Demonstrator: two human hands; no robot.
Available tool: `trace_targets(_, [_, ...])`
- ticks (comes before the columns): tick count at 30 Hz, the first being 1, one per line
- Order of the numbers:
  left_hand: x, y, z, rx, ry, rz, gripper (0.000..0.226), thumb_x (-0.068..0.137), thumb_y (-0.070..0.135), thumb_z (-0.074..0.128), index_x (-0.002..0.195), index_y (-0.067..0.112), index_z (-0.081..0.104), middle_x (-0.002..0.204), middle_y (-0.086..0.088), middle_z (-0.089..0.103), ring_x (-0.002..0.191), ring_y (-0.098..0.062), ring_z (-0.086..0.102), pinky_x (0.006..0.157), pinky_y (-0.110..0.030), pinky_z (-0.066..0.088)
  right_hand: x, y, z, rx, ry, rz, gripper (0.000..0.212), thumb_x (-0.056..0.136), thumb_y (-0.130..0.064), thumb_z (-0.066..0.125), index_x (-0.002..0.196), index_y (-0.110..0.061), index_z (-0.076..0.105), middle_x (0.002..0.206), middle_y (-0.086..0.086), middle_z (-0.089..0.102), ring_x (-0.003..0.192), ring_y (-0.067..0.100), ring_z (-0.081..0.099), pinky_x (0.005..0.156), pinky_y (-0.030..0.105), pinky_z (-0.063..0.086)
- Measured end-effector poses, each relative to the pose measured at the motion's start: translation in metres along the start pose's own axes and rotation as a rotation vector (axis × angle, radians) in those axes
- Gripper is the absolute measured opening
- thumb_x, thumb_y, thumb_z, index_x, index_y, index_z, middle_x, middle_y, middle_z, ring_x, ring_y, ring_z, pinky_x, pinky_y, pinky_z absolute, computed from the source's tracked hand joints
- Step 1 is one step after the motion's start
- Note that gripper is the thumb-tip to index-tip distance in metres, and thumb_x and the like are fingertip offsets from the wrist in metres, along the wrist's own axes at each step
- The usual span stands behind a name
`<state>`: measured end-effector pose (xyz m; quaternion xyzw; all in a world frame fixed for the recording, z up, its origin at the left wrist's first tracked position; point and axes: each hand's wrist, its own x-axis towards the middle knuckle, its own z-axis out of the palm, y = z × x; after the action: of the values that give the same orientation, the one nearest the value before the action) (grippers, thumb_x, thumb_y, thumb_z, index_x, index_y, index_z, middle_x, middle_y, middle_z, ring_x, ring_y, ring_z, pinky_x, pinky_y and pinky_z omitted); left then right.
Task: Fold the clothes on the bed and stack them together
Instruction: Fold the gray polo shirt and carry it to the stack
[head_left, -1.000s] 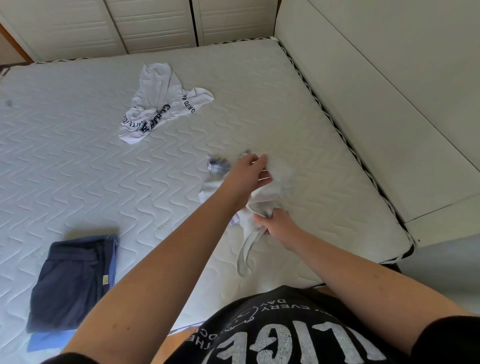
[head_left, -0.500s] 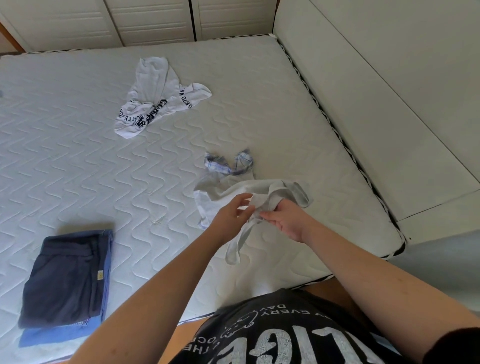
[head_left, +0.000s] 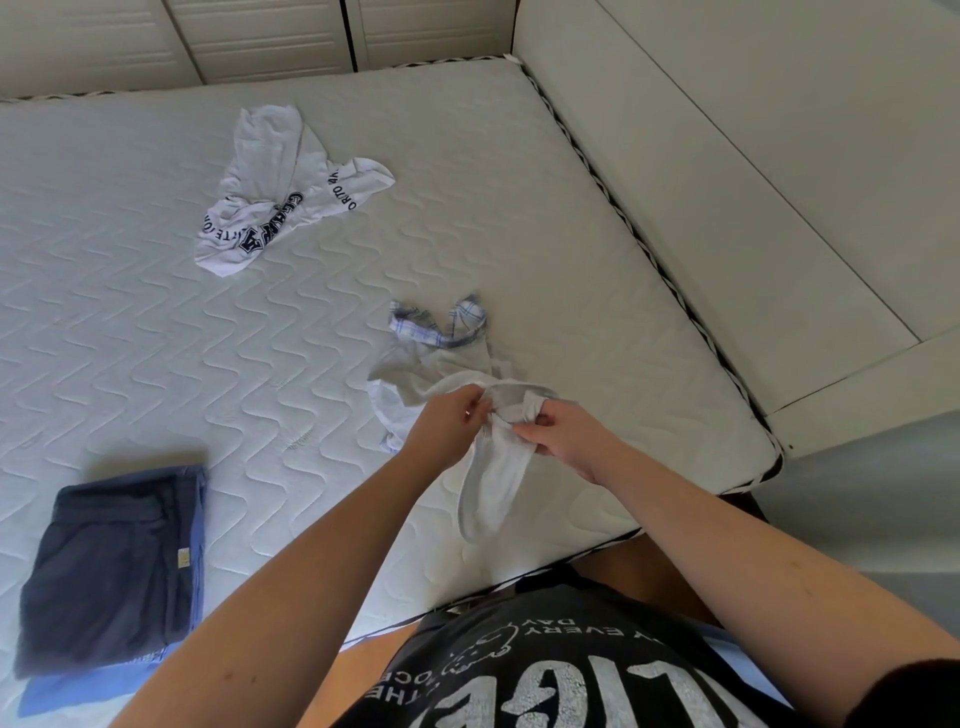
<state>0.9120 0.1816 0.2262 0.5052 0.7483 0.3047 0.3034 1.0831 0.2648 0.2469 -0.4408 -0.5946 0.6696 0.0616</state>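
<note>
Two hands: both work one pale garment (head_left: 493, 467) held just above the mattress (head_left: 156, 322), over its near edge.
Left hand (head_left: 447, 426): fingers curled, pinching the bunched top of the garment from its left side.
Right hand (head_left: 561, 436): fingers curled, pinching the same bunched top from its right side, close against the left hand.
Garment in hand: a whitish piece with a grey band at the top; one loose tail hangs below the hands toward the near edge of the mattress, and the rest trails back onto the small heap (head_left: 415, 379).
Small heap: crumpled cloth, with a blue-checked piece (head_left: 441, 322) at its far side, lying on the mattress just beyond the hands.
Printed white shirt (head_left: 280, 192): unfolded, well beyond the hands, toward the far side of the mattress.
Folded stack (head_left: 109, 571): dark navy piece on a blue one, at the near left corner of the mattress, well apart from the hands.
Step in hand: probably freeing this piece from the heap and finding its edges before folding.
Doing it well: slide the two pinches apart along the banded edge until the cloth hangs flat, and shake the tail loose so nothing twists.
Next care: lay it on bare mattress between the heap and the near edge, smooth it, then fold to about the footprint of the stack.
Risk: the checked piece may drag along if the cloths are tangled.
Progress: roughly two pieces stacked, at least three not yet folded.
</note>
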Motion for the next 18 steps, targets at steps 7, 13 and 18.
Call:
trace_targets(7, [0.003, -0.009, -0.021, 0.044, 0.110, -0.065, 0.012, 0.097, 0.020, 0.057, 0.103, 0.014, 0.066, 0.080, -0.007, 0.070, 0.071, -0.021, 0.065, 0.065, -0.028, 0.048, -0.013, 0.011, -0.022, -0.289, 0.171, -0.071, 0.030, 0.095, -0.012, 0.061, 0.070, -0.027, 0.054, 0.056, -0.014, 0.057, 0.056, 0.002, 0.060, 0.061, 0.025, 0.056])
trace_targets(13, [-0.007, -0.025, -0.037, 0.005, 0.221, -0.178, 0.018, 0.090, 0.010, 0.055, 0.097, 0.020, 0.069, 0.075, 0.001, 0.069, 0.069, -0.018, 0.067, 0.069, -0.026, 0.052, 0.000, 0.028, -0.042, -0.537, 0.096, -0.075, 0.017, 0.087, -0.010, 0.067, 0.071, -0.012, 0.061, 0.067, -0.002, 0.056, 0.065, 0.015, 0.051, 0.066, 0.030, 0.040])
trace_targets(18, [-0.023, -0.053, -0.048, -0.009, 0.356, -0.342, 0.007, 0.094, 0.016, 0.047, 0.095, 0.016, 0.054, 0.078, -0.008, 0.067, 0.068, -0.027, 0.068, 0.067, -0.043, 0.057, 0.007, 0.051, -0.060, -0.561, 0.241, 0.017, 0.031, 0.094, -0.010, 0.058, 0.067, -0.024, 0.056, 0.065, 0.000, 0.059, 0.056, 0.018, 0.063, 0.054, 0.023, 0.049])
